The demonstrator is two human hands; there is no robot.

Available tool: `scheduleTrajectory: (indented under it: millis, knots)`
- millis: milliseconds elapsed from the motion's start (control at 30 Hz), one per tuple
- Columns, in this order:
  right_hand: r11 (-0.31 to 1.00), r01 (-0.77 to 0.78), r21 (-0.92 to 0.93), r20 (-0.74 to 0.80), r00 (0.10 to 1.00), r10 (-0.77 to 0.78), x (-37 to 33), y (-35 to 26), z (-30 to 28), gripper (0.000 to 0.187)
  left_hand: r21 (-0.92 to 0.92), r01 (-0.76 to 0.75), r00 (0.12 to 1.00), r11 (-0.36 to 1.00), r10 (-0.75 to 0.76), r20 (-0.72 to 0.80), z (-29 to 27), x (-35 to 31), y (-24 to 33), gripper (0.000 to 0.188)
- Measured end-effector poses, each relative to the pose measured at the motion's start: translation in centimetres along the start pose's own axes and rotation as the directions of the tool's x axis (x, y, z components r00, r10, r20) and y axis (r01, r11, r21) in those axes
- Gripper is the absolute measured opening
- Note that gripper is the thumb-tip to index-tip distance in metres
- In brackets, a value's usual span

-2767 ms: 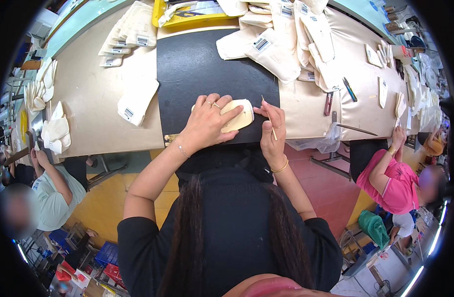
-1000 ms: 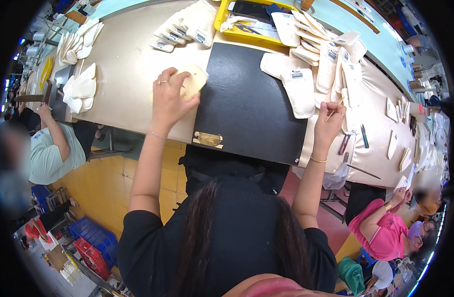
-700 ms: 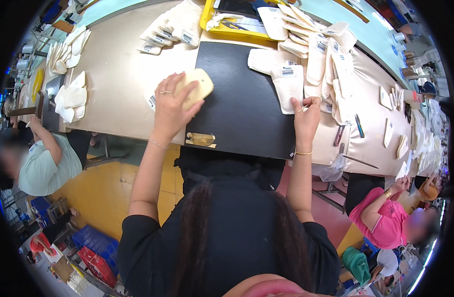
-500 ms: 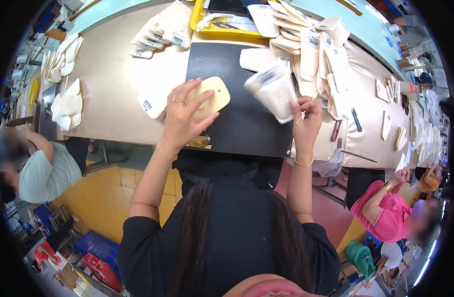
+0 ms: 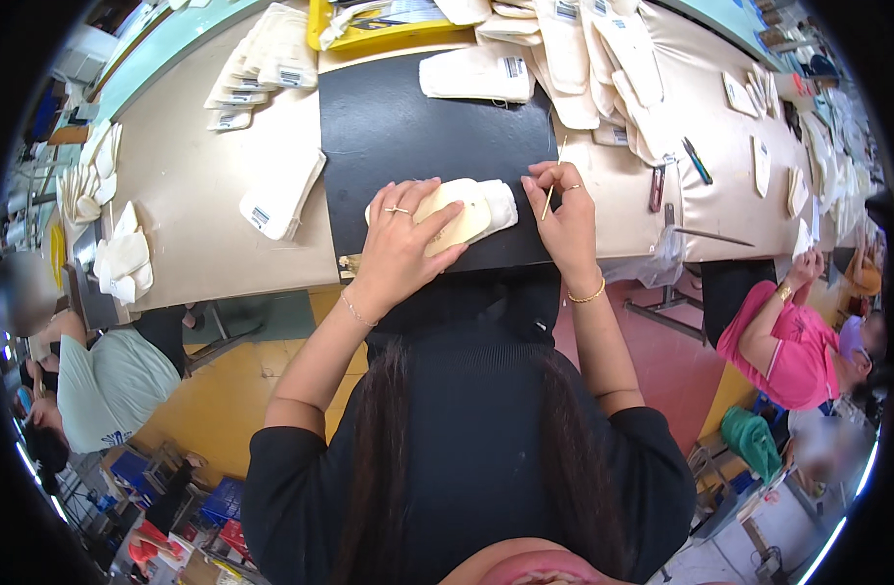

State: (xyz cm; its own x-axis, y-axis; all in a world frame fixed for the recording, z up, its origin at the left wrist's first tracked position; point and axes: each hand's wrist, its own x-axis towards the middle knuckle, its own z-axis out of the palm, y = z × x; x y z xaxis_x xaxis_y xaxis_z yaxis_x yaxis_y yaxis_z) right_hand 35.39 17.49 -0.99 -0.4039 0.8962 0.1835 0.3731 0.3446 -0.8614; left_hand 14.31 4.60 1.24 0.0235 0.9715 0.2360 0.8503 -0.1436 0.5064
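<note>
My left hand (image 5: 404, 234) grips a pale yellow rounded plate (image 5: 457, 216) with a small hole near one end. It presses the plate down over a white padded fabric piece (image 5: 503, 207), whose right end sticks out. Both lie on the black mat (image 5: 398, 127). Just right of them, my right hand (image 5: 567, 216) pinches a thin pale stick (image 5: 547, 203) between thumb and fingers. Another white padded piece (image 5: 476, 76) with a printed label lies farther back on the mat. A small stack of labelled pieces (image 5: 283, 200) sits left of the mat.
Piles of white pieces (image 5: 569, 58) fill the back right, and a fanned pile (image 5: 272, 54) is at back left. A yellow tray (image 5: 393, 37) stands behind. A dark red cutter (image 5: 657, 190), teal pen (image 5: 697, 161) and long blade (image 5: 715, 237) lie right. Co-workers sit at both sides.
The white piece has gone from my right hand to the mat, under the yellow plate. My left hand has lowered the plate onto it. My right hand still holds the stick.
</note>
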Motion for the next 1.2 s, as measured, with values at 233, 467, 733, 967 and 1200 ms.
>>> scheduleTrajectory:
  millis: [233,467,733,967,1200]
  knots:
    - [0.972,-0.132,0.195,0.005,0.991,0.134,-3.0,0.1,0.5,0.017,0.032,-0.056,0.994,0.998,0.053,0.097,1.6,1.5,0.4,0.051]
    - [0.963,-0.185,0.198,0.029,0.983,0.182,-3.2,0.3,0.5,0.015,0.019,-0.064,0.993,0.998,0.061,0.100,2.5,2.0,0.1,0.049]
    - [0.933,-0.218,0.287,0.044,0.976,0.215,-2.8,-0.6,0.4,0.019,0.047,-0.085,0.992,0.995,0.080,0.094,3.0,2.3,0.1,0.051]
    - [0.980,-0.088,0.178,0.033,0.996,0.084,-1.6,-1.2,-0.8,0.034,0.072,-0.123,0.992,0.990,0.121,0.033,3.7,2.0,-0.1,0.050]
    - [0.978,-0.075,0.194,-0.059,0.994,0.088,-0.9,-0.9,-0.2,0.026,0.066,-0.112,0.992,0.992,0.108,0.068,3.5,1.9,-0.1,0.053]
